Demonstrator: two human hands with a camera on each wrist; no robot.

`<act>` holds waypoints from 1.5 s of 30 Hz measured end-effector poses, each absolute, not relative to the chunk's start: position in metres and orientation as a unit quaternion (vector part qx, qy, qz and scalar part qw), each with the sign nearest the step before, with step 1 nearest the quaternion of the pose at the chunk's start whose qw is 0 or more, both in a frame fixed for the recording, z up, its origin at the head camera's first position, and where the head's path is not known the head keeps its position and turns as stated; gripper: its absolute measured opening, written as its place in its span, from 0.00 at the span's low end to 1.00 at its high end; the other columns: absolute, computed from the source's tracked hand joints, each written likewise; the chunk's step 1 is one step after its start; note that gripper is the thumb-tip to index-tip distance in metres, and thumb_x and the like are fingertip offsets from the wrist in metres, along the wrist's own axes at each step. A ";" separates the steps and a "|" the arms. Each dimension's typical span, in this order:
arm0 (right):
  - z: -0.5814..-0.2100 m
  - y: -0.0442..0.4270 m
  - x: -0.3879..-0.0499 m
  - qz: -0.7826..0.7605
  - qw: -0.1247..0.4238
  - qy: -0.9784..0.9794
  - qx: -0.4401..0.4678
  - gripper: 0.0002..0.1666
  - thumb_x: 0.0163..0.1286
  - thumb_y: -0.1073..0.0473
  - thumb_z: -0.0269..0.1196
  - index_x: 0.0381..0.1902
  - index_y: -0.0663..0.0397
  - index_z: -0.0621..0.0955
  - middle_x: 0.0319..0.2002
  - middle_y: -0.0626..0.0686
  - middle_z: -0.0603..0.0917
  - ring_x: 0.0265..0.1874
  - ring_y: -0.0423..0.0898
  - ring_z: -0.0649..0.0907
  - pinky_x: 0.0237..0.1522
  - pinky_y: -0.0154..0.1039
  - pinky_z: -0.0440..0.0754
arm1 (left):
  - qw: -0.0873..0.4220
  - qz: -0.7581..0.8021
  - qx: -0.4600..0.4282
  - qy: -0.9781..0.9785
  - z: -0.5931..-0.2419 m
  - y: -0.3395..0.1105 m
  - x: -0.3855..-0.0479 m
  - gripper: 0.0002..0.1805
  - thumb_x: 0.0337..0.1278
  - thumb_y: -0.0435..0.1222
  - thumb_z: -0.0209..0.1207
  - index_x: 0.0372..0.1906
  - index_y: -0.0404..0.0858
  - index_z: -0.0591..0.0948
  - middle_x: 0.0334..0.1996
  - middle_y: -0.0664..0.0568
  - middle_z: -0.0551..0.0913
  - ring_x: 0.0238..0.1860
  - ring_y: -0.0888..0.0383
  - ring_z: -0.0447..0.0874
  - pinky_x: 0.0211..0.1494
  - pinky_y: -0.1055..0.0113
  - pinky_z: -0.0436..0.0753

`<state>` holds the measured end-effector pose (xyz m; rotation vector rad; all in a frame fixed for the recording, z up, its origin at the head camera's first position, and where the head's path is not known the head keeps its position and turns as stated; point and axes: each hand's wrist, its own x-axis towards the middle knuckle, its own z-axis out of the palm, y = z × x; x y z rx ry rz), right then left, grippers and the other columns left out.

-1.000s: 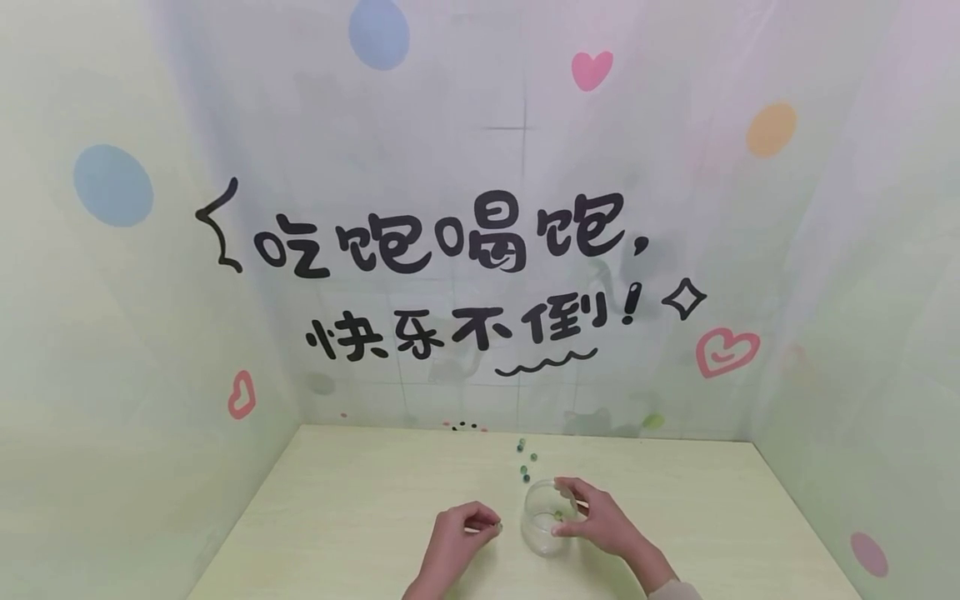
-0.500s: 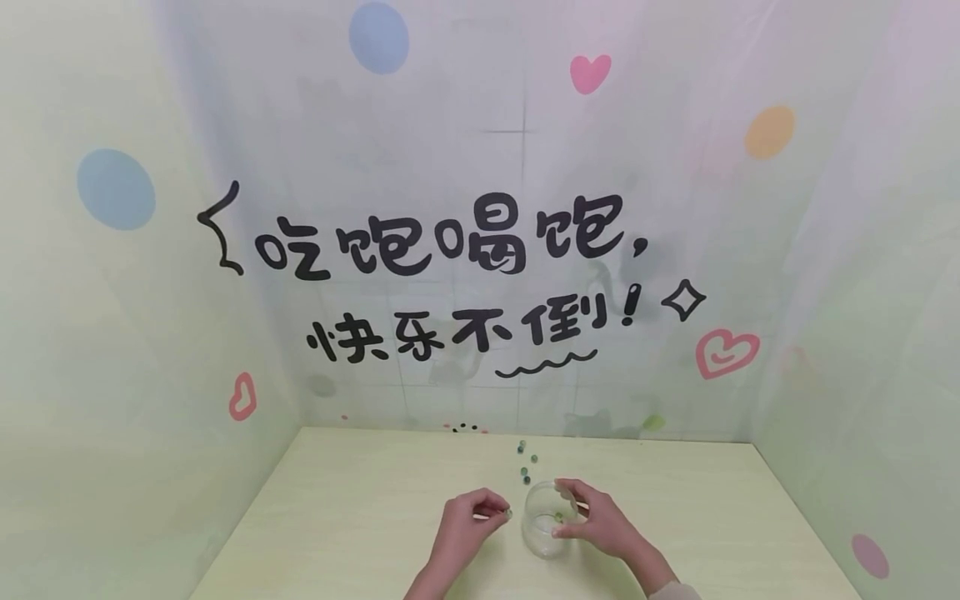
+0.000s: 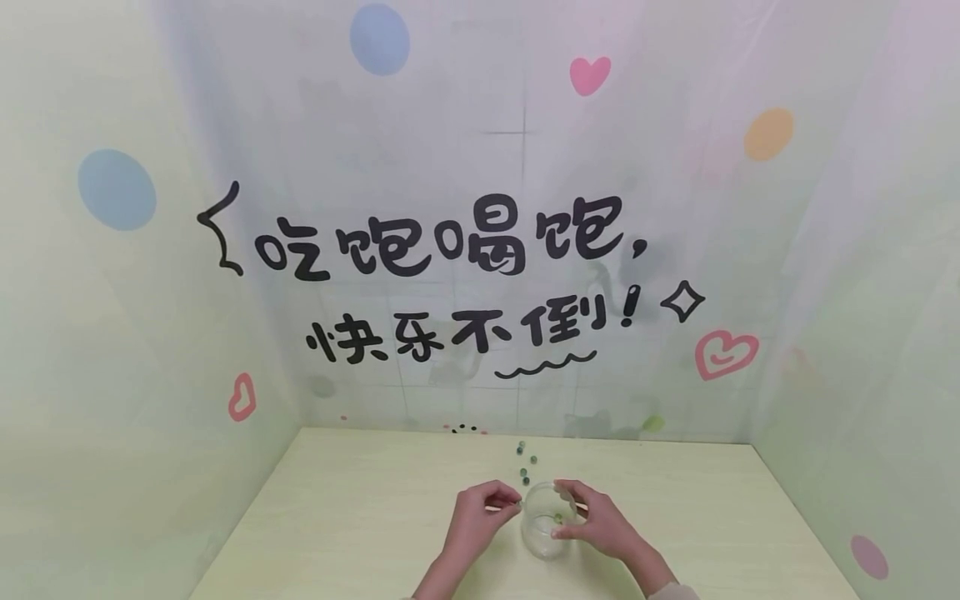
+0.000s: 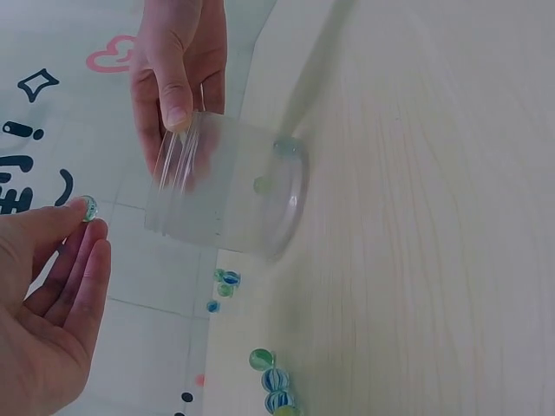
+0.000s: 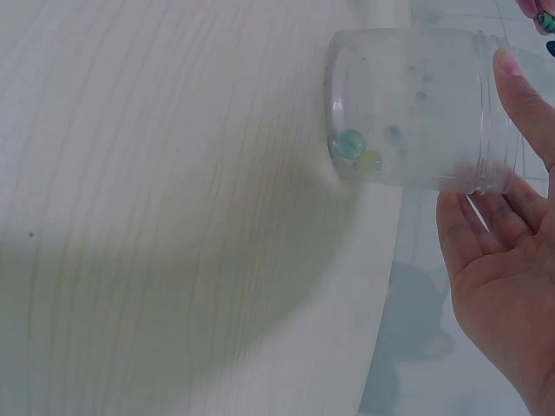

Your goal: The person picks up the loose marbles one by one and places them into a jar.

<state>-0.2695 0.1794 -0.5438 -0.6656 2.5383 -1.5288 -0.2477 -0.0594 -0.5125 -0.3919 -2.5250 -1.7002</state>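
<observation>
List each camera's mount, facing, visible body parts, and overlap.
Head: head-worn, faces forward-down at printed backdrop and table; left hand, right hand, forearms show.
Left wrist: wrist-worn, faces pinched marble and clear jar; both hands show.
Right wrist: wrist-worn, faces clear jar; right hand, left fingertips show.
Wrist views share clear jar, pinched marble.

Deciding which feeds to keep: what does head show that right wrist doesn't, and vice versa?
Head only: the solid pink heart, the orange dot and the right sleeve cuff.
Right wrist only: a teal marble and a yellow-green marble told apart at the bottom of the clear jar; head gives just a tiny greenish patch there.
Both: the jar, the right hand holding it, the table, and the left hand pinching a marble, cropped in right wrist.
</observation>
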 end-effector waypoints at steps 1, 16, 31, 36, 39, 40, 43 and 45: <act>-0.544 0.179 -0.269 -0.504 0.052 0.834 -0.220 0.42 0.58 0.58 0.74 0.65 0.71 0.70 0.63 0.72 0.75 0.64 0.70 0.73 0.62 0.56 0.78 | 0.036 -0.554 -0.128 -0.822 -0.513 -0.058 -0.248 0.04 0.53 0.30 0.69 0.35 0.39 0.86 0.33 0.51 0.89 0.33 0.66 0.84 0.38 0.80 0.84; -0.540 0.179 -0.266 -0.506 0.053 0.833 -0.220 0.42 0.59 0.59 0.74 0.66 0.71 0.69 0.63 0.73 0.74 0.65 0.71 0.72 0.62 0.56 0.78 | 0.034 -0.548 -0.135 -0.825 -0.514 -0.043 -0.253 0.05 0.53 0.30 0.69 0.36 0.40 0.86 0.33 0.51 0.89 0.33 0.67 0.84 0.39 0.80 0.84; -0.541 0.180 -0.267 -0.503 0.058 0.834 -0.221 0.43 0.60 0.58 0.73 0.67 0.72 0.68 0.64 0.73 0.74 0.66 0.71 0.71 0.62 0.57 0.78 | 0.034 -0.544 -0.141 -0.826 -0.511 -0.033 -0.256 0.06 0.53 0.29 0.69 0.37 0.37 0.86 0.34 0.50 0.90 0.34 0.66 0.85 0.40 0.81 0.83; -0.540 0.180 -0.267 -0.500 0.060 0.835 -0.220 0.42 0.61 0.57 0.73 0.67 0.72 0.68 0.64 0.73 0.74 0.66 0.71 0.71 0.62 0.58 0.78 | 0.034 -0.541 -0.139 -0.829 -0.511 -0.031 -0.256 0.05 0.54 0.30 0.69 0.37 0.37 0.86 0.33 0.51 0.89 0.33 0.66 0.85 0.39 0.81 0.83; -0.540 0.180 -0.267 -0.500 0.060 0.835 -0.220 0.42 0.61 0.57 0.73 0.67 0.72 0.68 0.64 0.73 0.74 0.66 0.71 0.71 0.62 0.57 0.78 | 0.034 -0.539 -0.137 -0.830 -0.510 -0.030 -0.255 0.05 0.53 0.30 0.69 0.37 0.37 0.86 0.33 0.51 0.89 0.33 0.66 0.85 0.38 0.80 0.83; -0.540 0.180 -0.267 -0.499 0.060 0.836 -0.220 0.43 0.61 0.57 0.73 0.67 0.71 0.68 0.64 0.72 0.74 0.66 0.71 0.71 0.62 0.57 0.78 | 0.033 -0.539 -0.136 -0.830 -0.510 -0.030 -0.255 0.05 0.54 0.30 0.69 0.36 0.37 0.86 0.33 0.51 0.89 0.33 0.66 0.85 0.38 0.80 0.82; -0.541 0.180 -0.267 -0.498 0.060 0.836 -0.220 0.43 0.61 0.57 0.73 0.67 0.71 0.68 0.64 0.72 0.74 0.66 0.70 0.71 0.62 0.57 0.78 | 0.032 -0.538 -0.134 -0.831 -0.510 -0.029 -0.255 0.05 0.54 0.30 0.69 0.37 0.37 0.86 0.33 0.51 0.89 0.33 0.66 0.85 0.38 0.80 0.82; -0.541 0.181 -0.267 -0.498 0.059 0.837 -0.221 0.43 0.61 0.57 0.73 0.67 0.71 0.68 0.64 0.72 0.74 0.66 0.70 0.71 0.62 0.57 0.78 | 0.033 -0.538 -0.134 -0.831 -0.511 -0.029 -0.256 0.05 0.54 0.30 0.69 0.37 0.37 0.86 0.34 0.51 0.90 0.33 0.66 0.85 0.38 0.80 0.82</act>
